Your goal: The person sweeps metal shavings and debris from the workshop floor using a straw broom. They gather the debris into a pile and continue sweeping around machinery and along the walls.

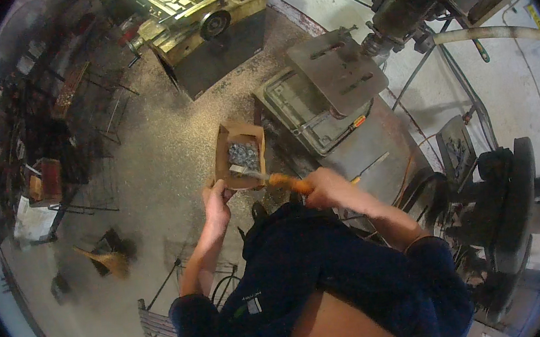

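My left hand (217,199) grips the near left corner of an open cardboard box (221,157), thumb at its rim. Inside the box lie many small grey metal parts (243,153), too small to name exactly. Closed around an orange handle, my right hand (326,187) holds what looks like a paintbrush (288,182). Its pale, flat end reaches over the box's near rim, close to the metal parts. Whether that end touches them I cannot tell.
To the right, a drill press (392,17) with a slotted table (338,69) stands over a metal tray (290,110). An orange-handled screwdriver (358,121) lies by the tray. A yellow-green machine (208,20) stands ahead; a wire-legged stool (158,325) and broom (110,259) are left.
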A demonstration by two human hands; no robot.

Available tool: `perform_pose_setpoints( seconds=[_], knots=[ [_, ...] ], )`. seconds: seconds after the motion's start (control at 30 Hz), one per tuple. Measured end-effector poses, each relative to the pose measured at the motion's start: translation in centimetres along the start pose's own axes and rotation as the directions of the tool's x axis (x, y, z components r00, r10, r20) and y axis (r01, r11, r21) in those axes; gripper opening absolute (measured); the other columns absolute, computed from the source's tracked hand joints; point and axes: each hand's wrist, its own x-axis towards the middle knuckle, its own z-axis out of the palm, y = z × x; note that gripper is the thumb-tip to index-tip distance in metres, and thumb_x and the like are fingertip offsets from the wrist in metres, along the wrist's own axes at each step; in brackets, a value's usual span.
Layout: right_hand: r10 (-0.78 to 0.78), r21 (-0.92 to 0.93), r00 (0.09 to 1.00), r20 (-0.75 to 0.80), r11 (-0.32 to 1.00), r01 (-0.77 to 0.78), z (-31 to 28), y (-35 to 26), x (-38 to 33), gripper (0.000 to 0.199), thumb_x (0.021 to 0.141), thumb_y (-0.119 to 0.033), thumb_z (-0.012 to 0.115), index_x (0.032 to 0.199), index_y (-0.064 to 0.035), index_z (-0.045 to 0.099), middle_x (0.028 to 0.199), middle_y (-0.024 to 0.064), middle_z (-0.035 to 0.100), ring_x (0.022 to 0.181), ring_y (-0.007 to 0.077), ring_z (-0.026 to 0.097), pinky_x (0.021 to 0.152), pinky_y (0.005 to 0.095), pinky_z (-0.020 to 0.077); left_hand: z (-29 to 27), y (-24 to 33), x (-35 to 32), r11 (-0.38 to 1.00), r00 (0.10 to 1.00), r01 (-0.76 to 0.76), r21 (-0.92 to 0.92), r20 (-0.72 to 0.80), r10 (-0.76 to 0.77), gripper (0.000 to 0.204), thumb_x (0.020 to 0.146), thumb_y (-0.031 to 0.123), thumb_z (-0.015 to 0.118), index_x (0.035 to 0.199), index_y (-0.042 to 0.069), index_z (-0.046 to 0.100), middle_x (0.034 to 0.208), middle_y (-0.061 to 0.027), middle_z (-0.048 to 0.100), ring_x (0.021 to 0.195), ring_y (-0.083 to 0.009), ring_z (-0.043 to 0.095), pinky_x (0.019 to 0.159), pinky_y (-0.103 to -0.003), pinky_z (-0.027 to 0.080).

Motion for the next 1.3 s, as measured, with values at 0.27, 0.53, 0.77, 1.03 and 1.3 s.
perform_pose_setpoints(
  seconds=[0.27, 0.53, 0.77, 1.03, 1.3],
  knots=[
    [-0.090, -0.071, 0.991, 0.099, 0.993, 0.097, 0.0, 4.5, -0.1, 0.028, 0.056, -0.020, 0.053, 0.065, 0.0060, 0.056, 0.061, 0.0241, 0.053, 0.057, 0.0365, 0.054, 0.051, 0.0444, 0.0397, -0.1, -0.4, -0.2, 0.998, 0.998, 0.057, -0.027, -0.010, -0.057, 0.023, 0.076, 0.014, 0.050, 0.093, -0.001, 0.052, 0.086, -0.0073, 0.053, 0.076, -0.0169, 0.054, 0.073, -0.033, 0.045],
    [0.080, 0.184, 0.992, 0.095, 0.978, -0.096, 3.4, 6.4, -6.7, 0.028, 0.056, -0.021, 0.054, 0.066, 0.0046, 0.056, 0.056, 0.0181, 0.053, 0.054, 0.0305, 0.053, 0.049, 0.0413, 0.0395, -1.6, -2.0, 0.4, 0.991, 0.982, 0.113, 0.071, 0.144, -0.123, 0.039, 0.076, 0.021, 0.054, 0.107, -0.001, 0.049, 0.100, -0.0115, 0.054, 0.089, -0.0239, 0.056, 0.079, -0.036, 0.045],
    [0.636, 0.554, 0.675, -0.373, 0.737, -0.388, 7.5, 16.5, -12.1, 0.034, 0.059, -0.025, 0.059, 0.081, 0.0016, 0.059, 0.068, 0.0182, 0.059, 0.066, 0.0264, 0.058, 0.059, 0.0354, 0.0455, -1.4, -6.3, 1.5, 0.953, 0.922, 0.252, 0.169, 0.256, -0.289, 0.038, 0.076, 0.027, 0.056, 0.103, 0.001, 0.052, 0.100, -0.0108, 0.055, 0.088, -0.0244, 0.055, 0.077, -0.038, 0.044],
    [0.965, 0.902, 0.138, -0.222, 0.257, -0.346, 8.6, 37.1, -10.1, 0.037, 0.062, -0.031, 0.062, 0.088, -0.0051, 0.061, 0.086, 0.0131, 0.062, 0.083, 0.0244, 0.060, 0.069, 0.0347, 0.0471, 5.1, -8.5, -2.7, 0.870, 0.867, 0.328, 0.369, 0.248, -0.432, 0.043, 0.075, 0.026, 0.057, 0.111, 0.003, 0.048, 0.104, -0.0096, 0.053, 0.095, -0.0248, 0.051, 0.081, -0.039, 0.042],
    [0.529, 0.188, 0.386, -0.756, 0.740, -0.645, 7.4, 39.4, -5.4, 0.020, 0.076, -0.030, 0.050, 0.079, -0.0130, 0.061, 0.075, 0.0084, 0.058, 0.065, 0.0243, 0.055, 0.057, 0.0371, 0.0434, 10.9, -10.7, -6.4, 0.813, 0.775, 0.346, 0.467, 0.347, -0.529, 0.052, 0.077, 0.030, 0.053, 0.118, 0.000, 0.042, 0.111, -0.0131, 0.050, 0.100, -0.0284, 0.049, 0.084, -0.041, 0.040]
  ],
)
